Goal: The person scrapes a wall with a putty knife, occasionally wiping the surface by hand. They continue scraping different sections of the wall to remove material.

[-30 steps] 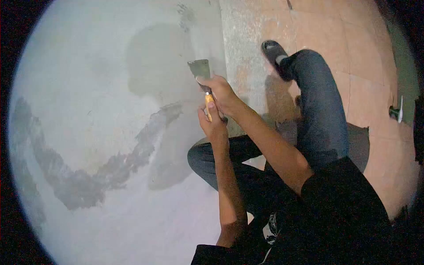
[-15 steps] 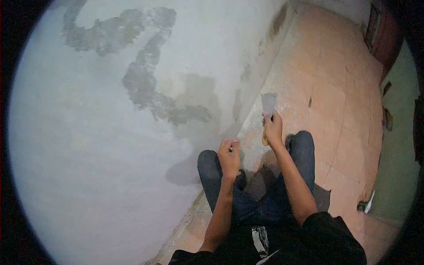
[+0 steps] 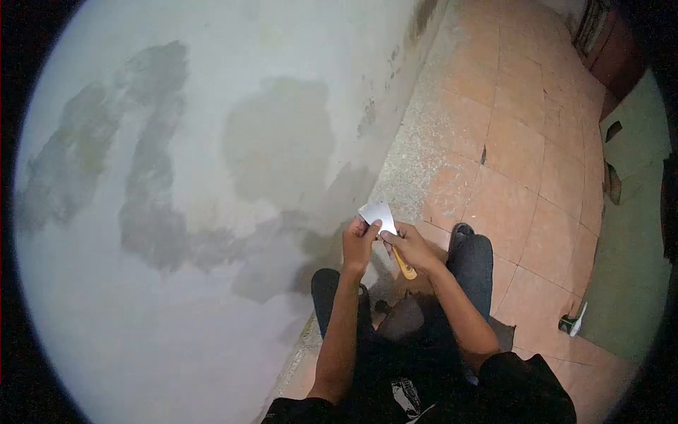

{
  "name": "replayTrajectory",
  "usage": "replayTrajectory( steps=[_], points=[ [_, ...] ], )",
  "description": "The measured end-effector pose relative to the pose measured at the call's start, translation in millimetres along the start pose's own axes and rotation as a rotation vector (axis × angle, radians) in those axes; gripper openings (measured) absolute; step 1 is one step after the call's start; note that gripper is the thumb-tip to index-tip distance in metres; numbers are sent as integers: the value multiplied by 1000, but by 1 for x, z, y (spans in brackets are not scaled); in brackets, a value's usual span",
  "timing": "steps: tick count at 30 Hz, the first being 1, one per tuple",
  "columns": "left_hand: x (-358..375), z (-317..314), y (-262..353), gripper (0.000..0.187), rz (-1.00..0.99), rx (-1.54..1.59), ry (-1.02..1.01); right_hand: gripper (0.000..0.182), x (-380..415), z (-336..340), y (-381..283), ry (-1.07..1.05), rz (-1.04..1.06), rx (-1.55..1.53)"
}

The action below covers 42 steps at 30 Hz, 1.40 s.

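Observation:
A putty knife point(image 3: 379, 214) with a flat metal blade and a yellowish handle is held by both hands in front of my knees. My right hand point(image 3: 415, 250) is closed around it where blade and handle meet, and the handle's end sticks out below. My left hand point(image 3: 358, 245) pinches the left side of the blade, thumb on its upper face; the fingers beneath are partly hidden. To the left rises the pale wall point(image 3: 233, 346), marked with grey, rough-looking patches point(image 3: 152, 191) and a rounder darker patch point(image 3: 282, 138).
Orange floor tiles point(image 3: 522, 205) stretch to the right, with gritty pale debris point(image 3: 409, 166) along the wall's foot. A small dark container with a white-handled tool point(image 3: 575, 323) stands near a green panel point(image 3: 628, 268). My bent knees flank my hands.
My right hand has drawn the putty knife down and left, toward my left hand, which now grips the blade. The camera view has shifted, so the wall patches appear farther left and lower.

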<state>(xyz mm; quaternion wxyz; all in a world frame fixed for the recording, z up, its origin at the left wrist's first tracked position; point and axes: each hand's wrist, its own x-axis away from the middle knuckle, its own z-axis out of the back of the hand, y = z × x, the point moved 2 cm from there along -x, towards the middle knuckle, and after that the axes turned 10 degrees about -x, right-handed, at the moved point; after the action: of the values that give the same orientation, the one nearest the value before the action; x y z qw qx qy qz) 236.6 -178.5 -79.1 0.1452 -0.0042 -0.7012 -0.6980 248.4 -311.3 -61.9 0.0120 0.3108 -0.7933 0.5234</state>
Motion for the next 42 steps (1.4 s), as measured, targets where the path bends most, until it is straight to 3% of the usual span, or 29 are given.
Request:
replayTrajectory(
  steps=[3, 5, 7, 9, 13, 15, 20, 21, 23, 25, 26, 27, 28, 29, 30, 32, 34, 35, 36, 38, 39, 40, 41, 42],
  points=[
    [-37, -5, -5, 11, 101, 120, 62, 20, -8, 19, -10, 70, -32, 14],
    [-53, -16, 10, 16, 48, 141, 122, 19, -10, 35, -27, 110, -169, -57],
    [-69, -22, 19, 15, 280, 268, 175, 18, -9, 54, -34, 161, -101, -119],
    [-72, -42, 44, 19, 348, -80, 90, 16, 4, 71, -54, 234, -128, -118],
    [-48, -115, 112, 22, 283, -231, -302, 18, 52, 81, -136, 304, -102, -181],
    [-40, -133, 128, 23, 311, -136, -316, 21, 79, 91, -175, 329, -95, -25],
    [-65, -201, 242, 14, 455, 82, -50, 20, 135, 143, -287, 347, 33, -35],
    [-74, -207, 254, 14, 428, 93, -56, 18, 147, 165, -300, 439, 105, 65],
    [-108, -206, 270, 17, 284, -5, -140, 13, 165, 216, -326, 606, 39, 81],
    [-133, -208, 297, 18, 265, -115, 13, 8, 192, 259, -359, 799, 140, 79],
    [-143, -201, 300, 17, 267, -152, 94, 7, 203, 286, -358, 863, 235, -65],
    [-152, -189, 306, 18, 208, -203, 68, 6, 216, 301, -371, 954, 259, -149],
    [-155, -178, 307, 19, 150, -257, 42, 9, 230, 317, -381, 1067, 230, -95],
    [-159, -161, 296, 19, 167, -199, 140, 8, 248, 305, -410, 1115, 179, -120],
    [-169, -150, 281, 19, 183, -139, 232, 7, 247, 339, -386, 1097, 187, -33],
    [-155, -154, 312, 18, 250, -188, 325, 16, 246, 349, -394, 1135, 89, -171],
    [-176, -143, 274, 16, 280, -172, 354, 14, 227, 400, -342, 969, 253, -332],
    [-187, -140, 259, 17, 312, -185, 371, 49, 224, 371, -390, 952, -37, 32],
    [-196, -148, 263, 17, 309, -167, 400, 49, 203, 356, -403, 899, 51, 24],
    [-213, -180, 279, 19, 395, -299, 330, 48, 149, 359, -410, 821, 129, 17],
    [-236, -188, 258, 24, 359, -347, 281, 45, 118, 366, -404, 761, 106, 42],
    [-254, -209, 262, 33, 354, -280, 209, 43, 97, 344, -454, 704, 91, 84],
    [-284, -230, 277, 38, 271, -473, 27, 35, 83, 321, -506, 682, -204, 128],
    [-302, -250, 301, 42, 201, -668, -155, 30, 46, 332, -496, 533, 225, 103]
  ],
)
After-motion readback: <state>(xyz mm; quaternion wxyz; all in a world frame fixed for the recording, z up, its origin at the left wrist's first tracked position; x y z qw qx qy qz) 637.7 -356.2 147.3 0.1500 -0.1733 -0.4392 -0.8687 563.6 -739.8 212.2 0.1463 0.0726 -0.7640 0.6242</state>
